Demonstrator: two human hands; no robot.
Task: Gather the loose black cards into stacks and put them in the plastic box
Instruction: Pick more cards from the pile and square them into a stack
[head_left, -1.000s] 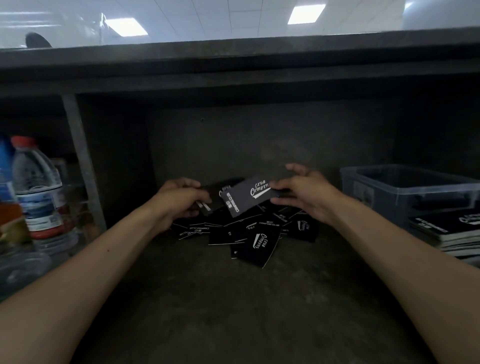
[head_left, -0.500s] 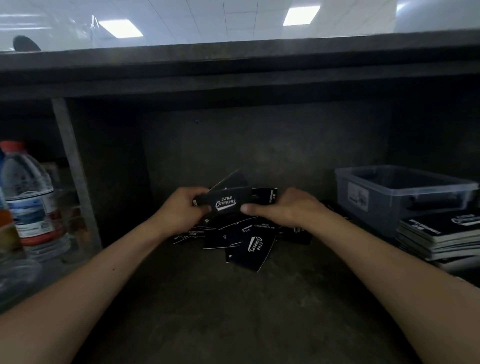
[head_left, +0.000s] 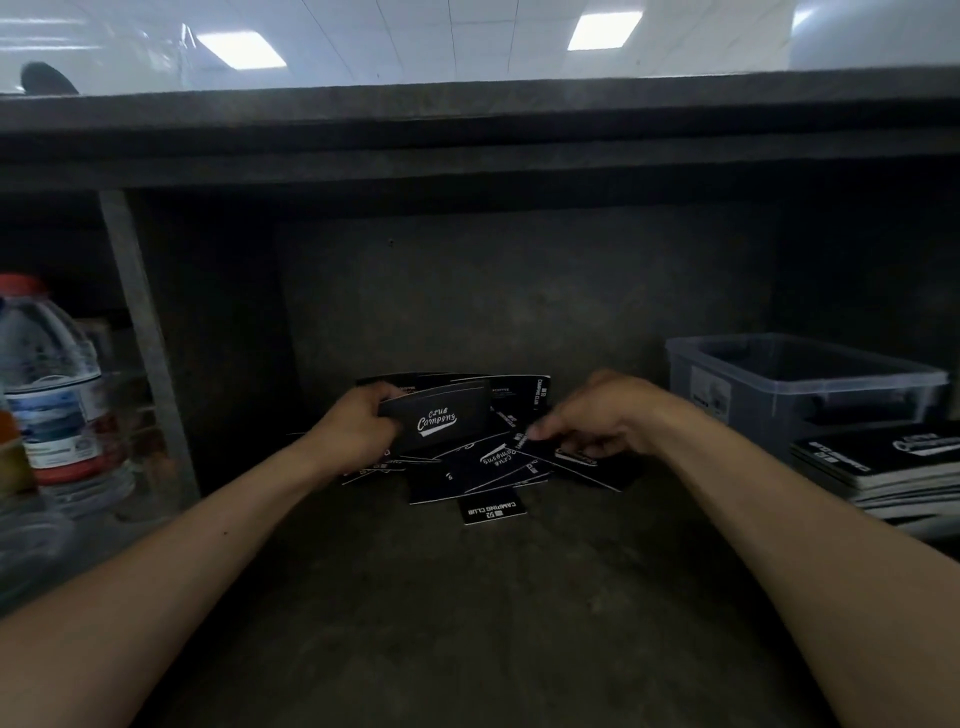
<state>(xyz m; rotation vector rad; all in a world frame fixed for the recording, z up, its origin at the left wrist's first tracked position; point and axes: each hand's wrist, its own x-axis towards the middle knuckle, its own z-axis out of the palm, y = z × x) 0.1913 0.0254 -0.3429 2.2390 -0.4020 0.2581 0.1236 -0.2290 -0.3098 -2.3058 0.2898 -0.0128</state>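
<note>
Black cards (head_left: 488, 470) lie in a loose heap at the back of the shelf (head_left: 467, 623) in head view, w/ the plastic box (head_left: 737, 415) off to the right, apart from them. Your left hand (head_left: 353, 434) grips a small stack (head_left: 441, 421); your right hand (head_left: 602, 415) pinches a card (head_left: 571, 457) in the heap. Risk: slick cards fan out of the left grip, or you lift two & drop one.

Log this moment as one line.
left hand: holds gathered stack of black cards | right hand: pinches loose black card on pile | clear plastic box: at right, untouched
</note>
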